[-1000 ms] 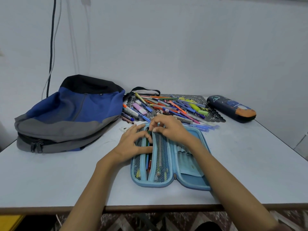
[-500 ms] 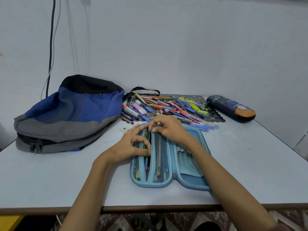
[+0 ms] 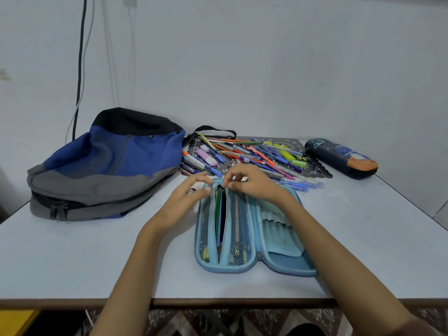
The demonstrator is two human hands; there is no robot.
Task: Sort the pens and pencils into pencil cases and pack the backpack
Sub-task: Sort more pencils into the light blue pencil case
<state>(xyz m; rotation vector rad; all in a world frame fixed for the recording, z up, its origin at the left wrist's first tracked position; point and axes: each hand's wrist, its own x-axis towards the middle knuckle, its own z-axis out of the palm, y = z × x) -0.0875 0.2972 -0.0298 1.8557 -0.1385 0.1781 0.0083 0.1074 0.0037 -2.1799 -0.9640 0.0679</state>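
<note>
Centre frame, the open blue pencil case (image 3: pixel 288 266) lies on the table (image 3: pixel 72 263); the right hand (image 3: pixel 254 185) pinches its mesh divider's top, the left hand (image 3: pixel 186 200) hovers beside it, grip released, pens (image 3: pixel 254 154) heaped behind.

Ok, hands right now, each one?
Left hand: open, holding nothing, motion-blurred.
Right hand: fingers pinch top of the mesh divider.

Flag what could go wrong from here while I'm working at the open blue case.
1. The left hand and right hand sit at the far end of the light blue case, close to the loose pen pile; a careless move could scatter pens.
2. Pens already crowd the slot between the mesh pockets; forcing more in may snag the mesh.
</note>
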